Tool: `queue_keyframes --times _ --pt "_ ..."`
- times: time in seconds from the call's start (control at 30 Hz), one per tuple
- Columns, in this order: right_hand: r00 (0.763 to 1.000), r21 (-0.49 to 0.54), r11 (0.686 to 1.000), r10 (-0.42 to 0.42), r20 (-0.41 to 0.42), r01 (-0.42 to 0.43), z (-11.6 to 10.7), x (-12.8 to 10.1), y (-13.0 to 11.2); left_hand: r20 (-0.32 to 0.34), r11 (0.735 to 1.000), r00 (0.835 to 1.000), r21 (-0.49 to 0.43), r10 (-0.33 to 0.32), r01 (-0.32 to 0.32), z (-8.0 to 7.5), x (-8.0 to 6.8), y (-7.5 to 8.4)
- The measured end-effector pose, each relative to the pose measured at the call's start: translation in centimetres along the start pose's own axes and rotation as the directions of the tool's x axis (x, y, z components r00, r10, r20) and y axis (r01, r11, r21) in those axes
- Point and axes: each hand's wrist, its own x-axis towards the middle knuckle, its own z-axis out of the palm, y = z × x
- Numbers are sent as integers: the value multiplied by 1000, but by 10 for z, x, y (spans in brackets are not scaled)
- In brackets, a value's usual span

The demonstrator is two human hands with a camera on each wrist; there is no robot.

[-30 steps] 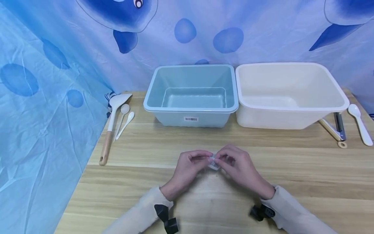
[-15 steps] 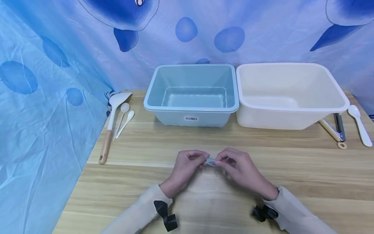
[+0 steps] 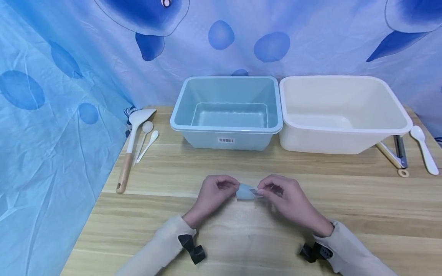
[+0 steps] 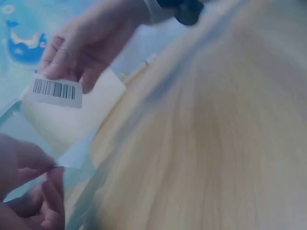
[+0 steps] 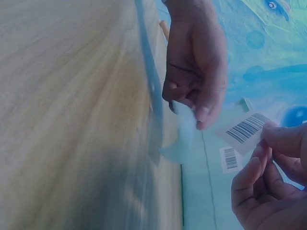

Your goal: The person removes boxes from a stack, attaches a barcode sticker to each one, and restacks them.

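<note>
Over the table's middle, my left hand [image 3: 214, 197] pinches a pale-blue, translucent slip of backing paper [image 3: 244, 192] between thumb and forefinger. The slip curls and hangs from the fingertips in the right wrist view. My right hand [image 3: 284, 197] pinches a small white barcode sticker [image 4: 56, 92] by its edge. In the right wrist view the sticker [image 5: 245, 132] is off the backing paper, held out from the thumb and forefinger. The head view shows the two pieces overlapping between both hands.
A light-blue bin [image 3: 200, 141] bearing its own barcode label [image 3: 226, 140] stands at the back, beside a white bin [image 3: 321, 142]. On the left lie a spatula [image 3: 130, 143] and two small spoons [image 3: 152, 141]. Tongs [image 3: 401, 151] and a white spoon [image 3: 426, 153] lie right.
The hands began close together on the sticker and backing. My left hand has moved left with the backing paper, the sticker has peeled off it, and my right hand has shifted slightly right.
</note>
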Motion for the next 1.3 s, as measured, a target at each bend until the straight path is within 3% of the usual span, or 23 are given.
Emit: queue_keyframes --times 0.1,0.17,0.27,0.37,0.47,0.57,0.7,1.07,1.17,1.3 --pt "1000 -1 1000 27 10 -27 -2 0 0 17 974 992 189 125 -126 -1 -1 1" --pt "999 -2 999 37 18 -37 -3 0 0 0 932 980 309 198 -189 -2 -3 3" --pt "998 -6 998 56 27 -56 -5 1 0 -46 886 961 401 273 -233 -2 -5 9" --pt "997 -15 998 68 37 -67 -6 1 0 -54 870 935 390 350 -303 -1 -5 17" --pt "997 -29 998 65 41 -64 -7 0 0 7 849 902 335 431 -408 1 -5 26" --pt "998 -37 998 50 40 -49 -8 0 0 86 812 870 323 486 -486 6 -5 33" --pt "999 -46 999 22 41 -20 -7 -2 1 138 787 857 346 496 -511 12 -5 36" --pt "1000 -55 998 -21 18 21 -8 -5 3 143 809 865 307 481 -501 15 -3 36" --pt "999 -29 999 30 -28 -30 -10 -5 2 74 839 880 275 469 -470 15 -3 37" --pt "974 68 991 128 -188 -117 -15 -3 0 -88 926 927 142 365 -351 15 -1 40"
